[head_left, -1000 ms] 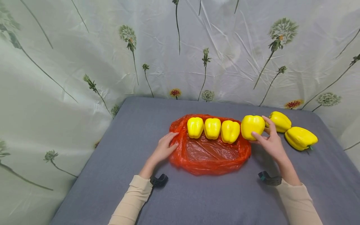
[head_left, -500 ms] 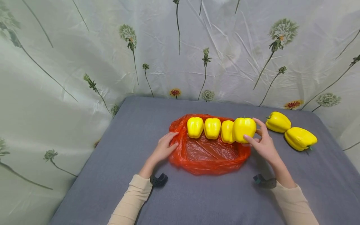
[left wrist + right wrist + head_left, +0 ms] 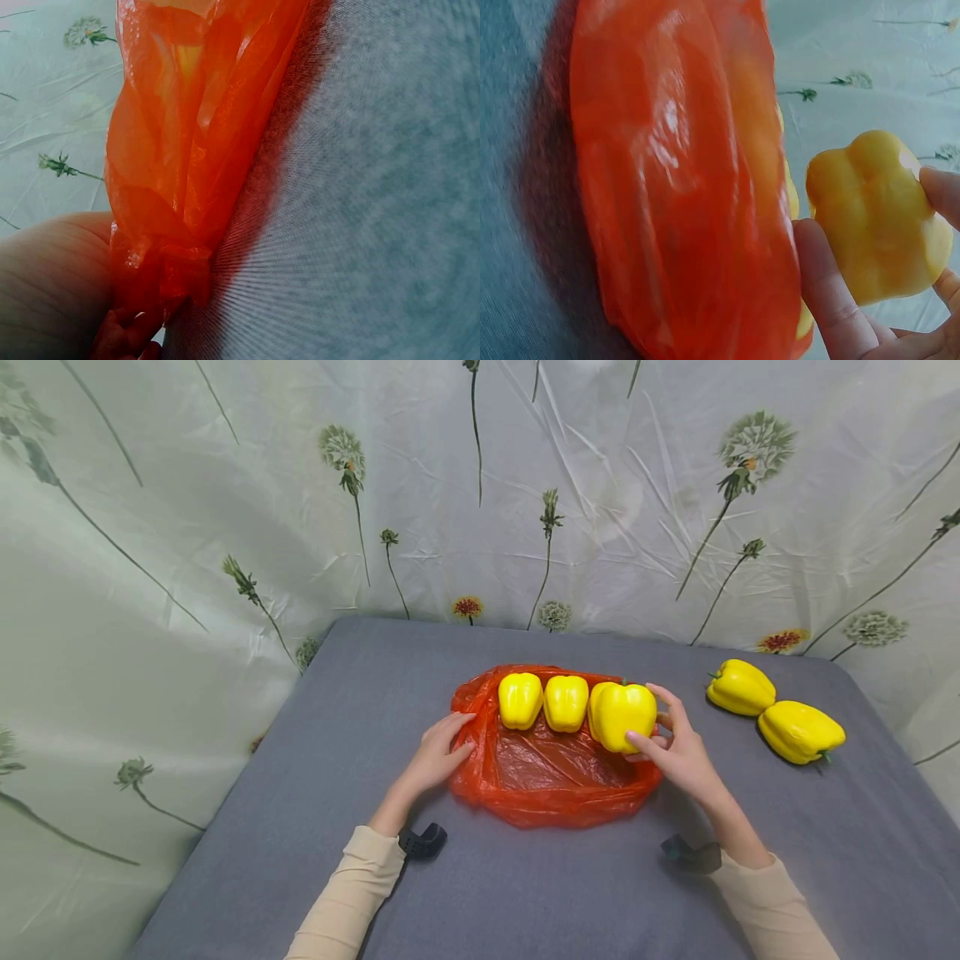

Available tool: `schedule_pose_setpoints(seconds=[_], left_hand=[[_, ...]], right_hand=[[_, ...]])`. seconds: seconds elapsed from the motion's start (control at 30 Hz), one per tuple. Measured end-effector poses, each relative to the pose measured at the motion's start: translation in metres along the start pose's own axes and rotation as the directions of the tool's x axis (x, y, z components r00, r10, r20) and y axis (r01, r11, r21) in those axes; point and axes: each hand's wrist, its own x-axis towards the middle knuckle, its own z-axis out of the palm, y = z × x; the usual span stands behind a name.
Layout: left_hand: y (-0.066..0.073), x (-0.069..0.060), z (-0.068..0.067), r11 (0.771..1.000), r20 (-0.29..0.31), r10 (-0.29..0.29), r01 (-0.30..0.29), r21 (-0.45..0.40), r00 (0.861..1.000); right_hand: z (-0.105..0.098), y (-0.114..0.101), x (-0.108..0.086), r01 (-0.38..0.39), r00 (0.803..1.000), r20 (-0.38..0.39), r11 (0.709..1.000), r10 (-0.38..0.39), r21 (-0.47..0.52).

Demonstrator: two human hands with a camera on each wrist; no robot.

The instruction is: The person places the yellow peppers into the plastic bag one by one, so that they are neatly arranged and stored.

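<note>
A red plastic bag (image 3: 570, 806) lies wide-mouthed on the table, with yellow peppers (image 3: 521, 701) in a row along its far side. My right hand (image 3: 686, 758) holds a yellow pepper (image 3: 628, 717) between thumb and fingers over the bag's right part, partly covering the third pepper of the row. In the right wrist view the held pepper (image 3: 877, 217) is above the rim of the bag (image 3: 675, 187). At the bag's left edge my left hand (image 3: 435, 756) grips the plastic; the left wrist view shows the bag (image 3: 187, 150) bunched by the hand (image 3: 56, 274).
Two more yellow peppers (image 3: 741, 687) (image 3: 801, 732) lie on the grey table (image 3: 315, 777) to the right of the bag. A curtain with a flower print (image 3: 420, 485) hangs behind the table and along its left side.
My right hand has carried its pepper leftward and a little nearer, from the bag's right edge to over the third pepper. My left hand has stayed at the bag's left edge.
</note>
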Motion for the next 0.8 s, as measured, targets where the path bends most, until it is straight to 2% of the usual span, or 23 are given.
schedule_pose_setpoints(seconds=[0.37,0.8], left_hand=[[-0.001,0.002,-0.001,1.000,-0.001,0.012,-0.012,0.002,1.000],[-0.001,0.000,0.000,1.000,0.003,0.009,-0.009,-0.001,1.000]], right_hand=[[0.018,-0.005,-0.001,-0.017,0.996,0.085,1.000,0.016,0.015],[0.052,-0.002,-0.003,-0.104,0.982,0.152,0.993,0.110,-0.046]])
